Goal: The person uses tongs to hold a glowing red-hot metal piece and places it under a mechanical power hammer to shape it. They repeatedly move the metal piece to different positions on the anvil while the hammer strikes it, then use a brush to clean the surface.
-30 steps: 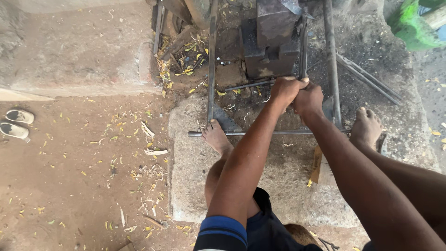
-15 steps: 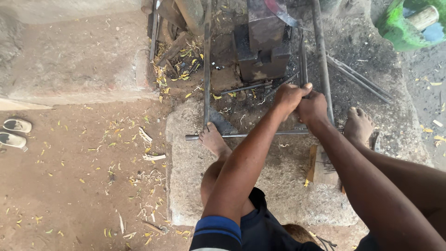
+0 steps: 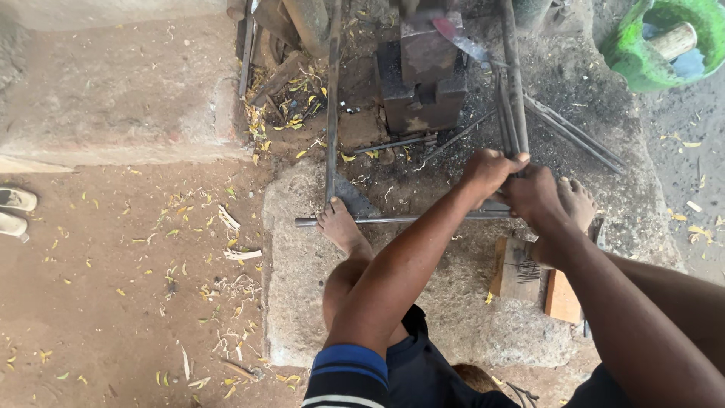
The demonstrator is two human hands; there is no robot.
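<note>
Green plastic bucket (image 3: 634, 57): holds pale wooden handle (image 3: 674, 39) | long dark metal rod (image 3: 512, 83): straight, sooty | left hand (image 3: 489, 171), right hand (image 3: 533, 195): both clamped on rod, touching

Outdoor smithy: dark steel anvil block (image 3: 423, 83), long iron rods (image 3: 513, 83), soot-black dirt ground (image 3: 113, 302), green plastic bucket (image 3: 642, 60).

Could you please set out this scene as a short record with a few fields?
Left hand: closed on the long metal rod
Right hand: closed on the same rod, just below the left
Feet: left foot on the crossbar
Ahead: dark metal block
Far right: green basin
Ground: stone slab, yellow leaves
</note>
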